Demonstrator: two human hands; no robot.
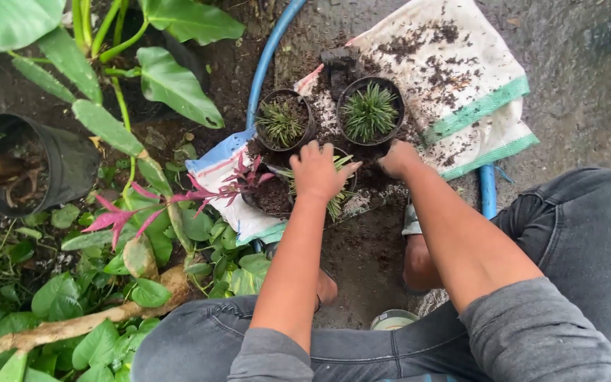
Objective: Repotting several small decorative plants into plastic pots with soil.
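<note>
White sack [461,78], soil-strewn, spreads at one o'clock. Two black pots [370,110] of spiky plants sit on it at twelve. Left hand [317,172] presses fingers-down on a third spiky plant [337,201]; right hand [397,159], grip curled, digs beside it.

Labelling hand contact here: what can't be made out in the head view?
- Left hand: fingers curl over the spiky plant; the hand hides its pot and any grip.
- Right hand: fingertips are buried behind the hand at the right pot, so contact is unclear.
- Blue hose: passes under the white sack, middle hidden.
- Black pot at left: contents shadowed.
- Pale tub between the knees: mostly hidden by the legs.
</note>
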